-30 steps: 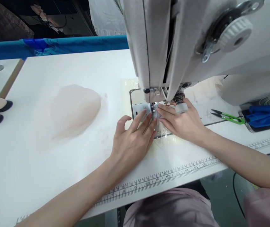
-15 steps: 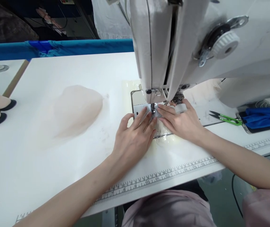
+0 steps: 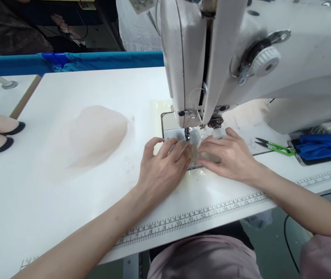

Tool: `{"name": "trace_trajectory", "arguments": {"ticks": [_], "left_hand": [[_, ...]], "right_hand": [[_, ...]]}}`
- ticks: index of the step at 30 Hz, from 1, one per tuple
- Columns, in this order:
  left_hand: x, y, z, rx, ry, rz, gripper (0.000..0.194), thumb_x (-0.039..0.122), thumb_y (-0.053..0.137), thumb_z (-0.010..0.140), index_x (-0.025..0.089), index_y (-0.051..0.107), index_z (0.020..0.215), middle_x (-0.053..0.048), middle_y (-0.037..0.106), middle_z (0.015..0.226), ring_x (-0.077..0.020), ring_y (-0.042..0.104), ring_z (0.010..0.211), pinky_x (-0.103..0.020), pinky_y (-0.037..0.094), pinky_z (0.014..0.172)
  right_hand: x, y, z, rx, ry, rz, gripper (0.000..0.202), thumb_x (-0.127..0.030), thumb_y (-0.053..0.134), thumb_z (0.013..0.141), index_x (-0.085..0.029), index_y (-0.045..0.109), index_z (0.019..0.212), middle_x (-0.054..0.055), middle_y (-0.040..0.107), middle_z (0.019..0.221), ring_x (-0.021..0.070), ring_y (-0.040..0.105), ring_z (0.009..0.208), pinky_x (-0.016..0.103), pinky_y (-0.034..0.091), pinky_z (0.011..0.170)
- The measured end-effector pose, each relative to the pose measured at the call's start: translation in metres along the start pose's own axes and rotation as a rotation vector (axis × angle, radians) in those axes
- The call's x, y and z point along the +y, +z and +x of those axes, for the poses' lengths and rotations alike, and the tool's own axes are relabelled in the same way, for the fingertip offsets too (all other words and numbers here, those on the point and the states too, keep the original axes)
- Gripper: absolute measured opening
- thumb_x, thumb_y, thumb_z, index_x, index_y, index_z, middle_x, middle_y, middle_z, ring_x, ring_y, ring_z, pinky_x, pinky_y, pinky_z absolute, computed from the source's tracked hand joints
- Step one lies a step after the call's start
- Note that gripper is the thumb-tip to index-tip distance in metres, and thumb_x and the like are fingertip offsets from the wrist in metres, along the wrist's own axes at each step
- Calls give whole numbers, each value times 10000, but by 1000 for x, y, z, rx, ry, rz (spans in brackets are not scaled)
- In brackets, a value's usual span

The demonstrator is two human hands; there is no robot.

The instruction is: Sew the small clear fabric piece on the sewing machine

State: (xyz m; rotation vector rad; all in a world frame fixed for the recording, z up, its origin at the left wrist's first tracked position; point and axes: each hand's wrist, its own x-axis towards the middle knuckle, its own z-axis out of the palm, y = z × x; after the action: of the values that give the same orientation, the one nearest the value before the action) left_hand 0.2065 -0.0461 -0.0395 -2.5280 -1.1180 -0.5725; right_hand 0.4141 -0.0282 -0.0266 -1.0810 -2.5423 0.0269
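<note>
Here, the white sewing machine (image 3: 240, 77) sits on the worktop (image 3: 95, 205). By its needle (image 3: 187, 133), the left hand (image 3: 163, 164) has bent fingers and the right hand (image 3: 230, 157) is curled; I can't tell if either grips anything.

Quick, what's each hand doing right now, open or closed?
Left hand: fingers bent near the presser foot; any hold can't be told.
Right hand: fingers also bent; hold can't be told.
</note>
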Motion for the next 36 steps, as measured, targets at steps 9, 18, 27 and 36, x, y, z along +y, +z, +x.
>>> {"name": "trace_trajectory", "arguments": {"ticks": [9, 18, 27, 36], "left_hand": [[-14, -5, 12, -243, -5, -314, 419, 203, 500, 770, 172, 616, 1172, -78, 651, 1178, -268, 587, 1006, -448, 397, 846], [-25, 2, 29, -266, -299, -629, 297, 240, 425, 920, 217, 707, 828, -31, 699, 960, -200, 601, 895, -394, 414, 827], [-14, 1, -1, -46, 4, -261, 233, 198, 539, 906, 271, 689, 1068, -25, 710, 1078, -222, 587, 991, -405, 418, 828], [-1, -11, -8, -47, 123, -1, 279, 136, 551, 904, 177, 622, 1170, -68, 691, 1174, -229, 586, 1167, -395, 393, 896]], "right_hand": [[-2, -6, -2, -120, 238, 388, 126, -221, 495, 947, -199, 614, 914, -20, 652, 774, 105, 567, 632, 230, 377, 574], [3, 6, 2, -39, 201, 305, 324, -444, 623, 861, -172, 672, 1030, 38, 673, 838, 155, 588, 728, 254, 406, 608], [5, 9, -3, 78, -67, 29, 177, -161, 561, 879, -208, 731, 871, 39, 698, 933, 183, 566, 845, 329, 392, 726], [1, 7, -2, 155, -209, -50, 248, -79, 501, 862, -206, 711, 891, -20, 743, 1023, 170, 613, 954, 337, 387, 810]]}}
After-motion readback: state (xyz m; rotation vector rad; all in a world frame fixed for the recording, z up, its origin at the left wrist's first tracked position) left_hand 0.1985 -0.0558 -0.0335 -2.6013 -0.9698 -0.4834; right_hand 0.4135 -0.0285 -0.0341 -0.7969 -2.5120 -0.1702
